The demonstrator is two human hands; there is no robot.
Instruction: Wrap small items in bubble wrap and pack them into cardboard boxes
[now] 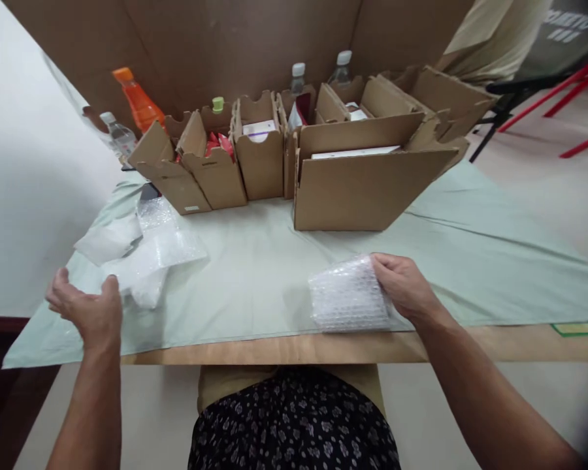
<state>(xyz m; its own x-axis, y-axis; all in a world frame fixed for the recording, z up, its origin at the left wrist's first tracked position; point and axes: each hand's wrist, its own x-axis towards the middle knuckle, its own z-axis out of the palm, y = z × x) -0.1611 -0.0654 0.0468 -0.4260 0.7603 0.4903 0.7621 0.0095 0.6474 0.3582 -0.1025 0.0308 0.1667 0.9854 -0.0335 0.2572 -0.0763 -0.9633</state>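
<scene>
My right hand (402,282) pinches the upper right corner of a bubble wrap bag (347,297), held over the front part of the cloth. Whether anything lies inside the bag cannot be made out. My left hand (89,303), fingers apart, hovers at the left side of the table and holds nothing. Just beyond it lies a loose heap of bubble wrap pieces (151,258), some overlapping, with white sheets among them.
Cardboard file boxes (262,166) stand in a row at the back, holding packets and cartons. A wider cardboard box (347,192) juts forward on the right. Behind are an orange bottle (141,101) and clear bottles (298,78). Pale green cloth (245,281) covers the wooden table (274,350).
</scene>
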